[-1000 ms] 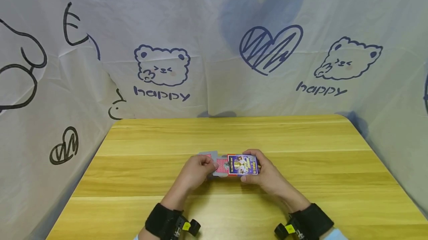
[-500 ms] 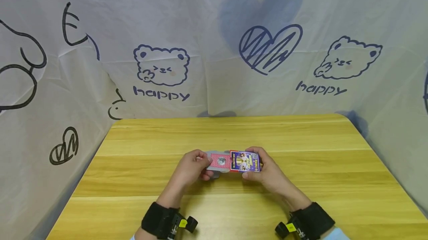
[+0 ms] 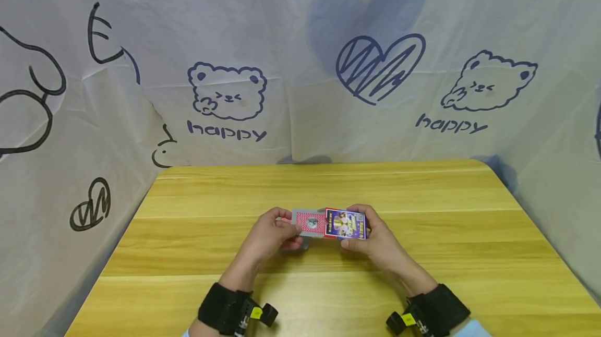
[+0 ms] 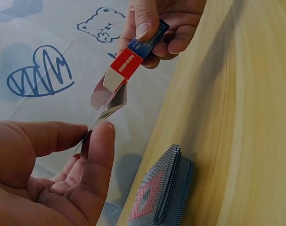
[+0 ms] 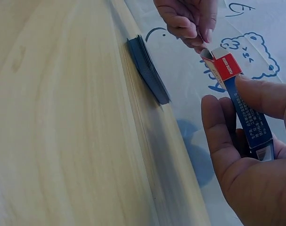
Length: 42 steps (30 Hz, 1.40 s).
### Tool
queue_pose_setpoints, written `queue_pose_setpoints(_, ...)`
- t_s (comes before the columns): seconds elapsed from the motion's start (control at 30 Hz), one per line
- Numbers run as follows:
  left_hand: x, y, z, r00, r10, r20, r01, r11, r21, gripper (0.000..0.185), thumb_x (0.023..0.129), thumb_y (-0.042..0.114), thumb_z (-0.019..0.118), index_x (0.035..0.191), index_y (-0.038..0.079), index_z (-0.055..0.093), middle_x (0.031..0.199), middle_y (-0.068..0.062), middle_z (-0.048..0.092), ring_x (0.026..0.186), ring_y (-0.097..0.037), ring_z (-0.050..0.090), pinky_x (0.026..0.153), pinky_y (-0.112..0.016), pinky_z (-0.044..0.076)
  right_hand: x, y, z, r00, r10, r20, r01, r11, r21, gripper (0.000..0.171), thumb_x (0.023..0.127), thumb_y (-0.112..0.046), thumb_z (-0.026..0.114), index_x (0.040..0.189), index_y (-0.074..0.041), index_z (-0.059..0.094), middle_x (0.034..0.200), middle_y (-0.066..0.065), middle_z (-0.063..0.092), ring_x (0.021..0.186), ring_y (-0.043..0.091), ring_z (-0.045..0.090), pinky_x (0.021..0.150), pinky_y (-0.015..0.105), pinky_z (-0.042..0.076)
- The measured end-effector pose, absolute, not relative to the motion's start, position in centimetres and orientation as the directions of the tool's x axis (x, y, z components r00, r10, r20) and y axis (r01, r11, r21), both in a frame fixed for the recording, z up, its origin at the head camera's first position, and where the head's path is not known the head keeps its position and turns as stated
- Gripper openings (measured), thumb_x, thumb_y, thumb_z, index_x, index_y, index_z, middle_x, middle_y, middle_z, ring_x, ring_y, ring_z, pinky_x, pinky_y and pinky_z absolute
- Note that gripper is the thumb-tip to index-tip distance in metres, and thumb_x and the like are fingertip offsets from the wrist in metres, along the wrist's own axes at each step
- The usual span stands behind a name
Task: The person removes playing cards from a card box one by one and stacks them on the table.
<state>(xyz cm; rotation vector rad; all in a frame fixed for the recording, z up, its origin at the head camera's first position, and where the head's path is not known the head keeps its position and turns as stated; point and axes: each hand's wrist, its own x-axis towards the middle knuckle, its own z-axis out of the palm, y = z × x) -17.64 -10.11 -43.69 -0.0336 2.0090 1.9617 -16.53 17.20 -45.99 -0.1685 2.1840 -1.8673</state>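
Note:
My left hand point(image 3: 268, 233) pinches a playing card point(image 3: 311, 223) with a red-patterned back and grey border between thumb and fingers. The card's far end meets the mouth of a card box point(image 3: 346, 224); how far inside it reaches is unclear. Around the blue and red box curls my right hand point(image 3: 377, 238), its thumb on the near edge. In the left wrist view, the box's flaps point(image 4: 101, 96) stand spread at its mouth. A stack of playing cards point(image 4: 152, 197) lies on the table below my left hand, mostly hidden by it in the head view.
The wood-grain table point(image 3: 328, 185) spreads around and beneath both hands. A white cloth point(image 3: 300, 24) with drawn bears and hearts hangs behind it and along the sides. Each wrist wears a black strap point(image 3: 225, 308) with a small camera.
The card, earlier lower and with its left end covered by my fingers, has come up level with the box mouth. Both hands have shifted slightly away from me, the right a little rightward.

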Motion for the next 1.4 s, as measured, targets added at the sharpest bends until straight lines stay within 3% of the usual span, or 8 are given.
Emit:
queue_pose_setpoints(0.3, -18.0, -10.7, -43.1, -0.962, 0.151, -0.228, -0.227, 0.021, 0.974, 0.03, 0.099, -0.003, 0.064, 0.125, -0.005, 0.051, 0.085, -0.014, 0.073, 0.066, -0.013, 0.071, 0.066, -0.027, 0.061, -16.6, 17.3, -45.9, -0.962, -0.243, -0.127, 0.096, 0.135, -0.986, 0.077, 0.092, 0.006, 0.076, 0.156, -0.009, 0.034, 0.148, 0.023, 0.042, 0.118, 0.029, 0.061, 0.091, 0.031, 0.06)
queue_pose_setpoints(0.67, -18.3, -12.5, -42.6, -0.983, 0.068, -0.172, -0.172, 0.008, 0.985, 0.018, 0.104, 0.002, 0.06, 0.119, -0.007, 0.063, 0.093, -0.013, 0.071, 0.081, -0.017, 0.072, 0.071, -0.027, 0.06, -16.6, 17.3, -45.9, -0.966, -0.227, -0.122, 0.103, 0.094, -0.99, 0.077, 0.091, 0.01, 0.074, 0.155, -0.008, 0.035, 0.144, 0.025, 0.044, 0.111, 0.026, 0.063, 0.088, 0.036, 0.062)
queue_pose_setpoints(0.87, -18.5, -12.8, -43.0, -0.982, 0.003, -0.19, -0.19, -0.004, 0.982, 0.021, 0.107, 0.006, 0.057, 0.123, -0.005, 0.064, 0.104, -0.016, 0.069, 0.083, -0.018, 0.074, 0.073, -0.028, 0.062, -16.7, 17.4, -46.0, -0.965, -0.233, -0.123, 0.104, 0.091, -0.99, 0.077, 0.092, 0.009, 0.074, 0.155, -0.008, 0.034, 0.145, 0.024, 0.043, 0.112, 0.027, 0.063, 0.089, 0.038, 0.063)
queue_pose_setpoints(1.1, -19.1, -13.1, -43.7, -0.972, -0.062, -0.227, -0.225, -0.031, 0.974, 0.024, 0.111, 0.013, 0.055, 0.131, 0.001, 0.061, 0.1, -0.015, 0.07, 0.073, -0.018, 0.074, 0.076, -0.038, 0.065, -16.8, 17.4, -46.0, -0.963, -0.236, -0.13, 0.112, 0.09, -0.99, 0.077, 0.092, 0.008, 0.074, 0.156, -0.008, 0.033, 0.146, 0.024, 0.042, 0.114, 0.028, 0.063, 0.09, 0.038, 0.062)
queue_pose_setpoints(1.4, -19.4, -13.5, -44.4, -0.969, -0.078, -0.234, -0.236, 0.017, 0.972, 0.038, 0.107, 0.006, 0.06, 0.143, -0.004, 0.059, 0.096, -0.015, 0.072, 0.073, -0.015, 0.072, 0.071, -0.029, 0.063, -16.7, 17.4, -45.9, -0.962, -0.238, -0.134, 0.118, 0.08, -0.99, 0.077, 0.092, 0.01, 0.074, 0.155, -0.009, 0.034, 0.146, 0.024, 0.042, 0.113, 0.027, 0.064, 0.09, 0.04, 0.063)
